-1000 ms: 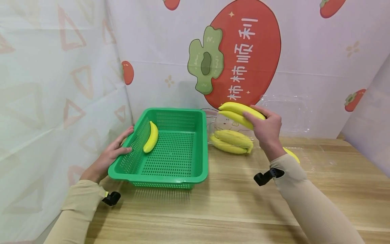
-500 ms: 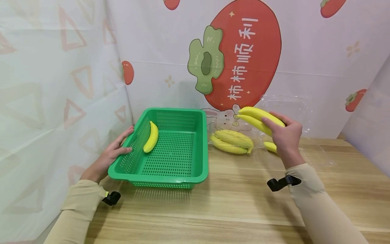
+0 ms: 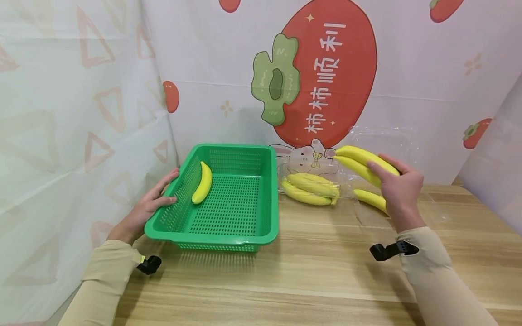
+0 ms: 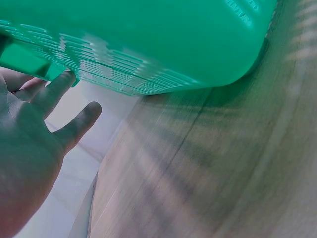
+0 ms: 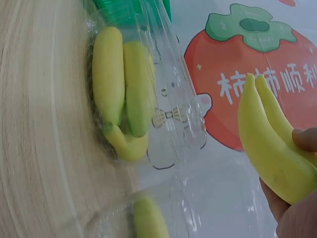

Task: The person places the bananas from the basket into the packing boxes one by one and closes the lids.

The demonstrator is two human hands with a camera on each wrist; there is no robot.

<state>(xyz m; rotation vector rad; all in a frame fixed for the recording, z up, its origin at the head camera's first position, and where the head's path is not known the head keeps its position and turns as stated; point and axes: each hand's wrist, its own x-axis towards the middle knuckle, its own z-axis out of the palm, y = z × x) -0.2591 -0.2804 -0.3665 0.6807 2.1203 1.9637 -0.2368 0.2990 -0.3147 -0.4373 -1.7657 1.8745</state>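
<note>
In the head view my left hand point(image 3: 148, 203) holds the left rim of a green plastic basket point(image 3: 212, 239), thumb over the rim and fingers along the outside. The left wrist view has the fingers against the basket's slotted wall point(image 4: 133, 64). One yellow banana point(image 3: 202, 183) lies inside the basket. My right hand point(image 3: 401, 192) grips two bananas point(image 3: 363, 164) side by side above the table, their stem tips pointing left. Below that hand a single banana point(image 3: 369, 199) rests in a clear plastic clamshell box point(image 3: 363, 217), partly hidden by the wrist.
Another clear box point(image 3: 338, 194) with several bananas point(image 3: 307, 188) stands between the basket and the right hand. The open box's lid point(image 3: 385, 136) leans up at the back. A printed cloth point(image 3: 228, 59) hangs behind the wooden table point(image 3: 261, 285), with another cloth at left.
My right hand has moved right and slightly down with the two bananas, away from the basket. More of the single banana beneath now shows. The left hand and basket have stayed put.
</note>
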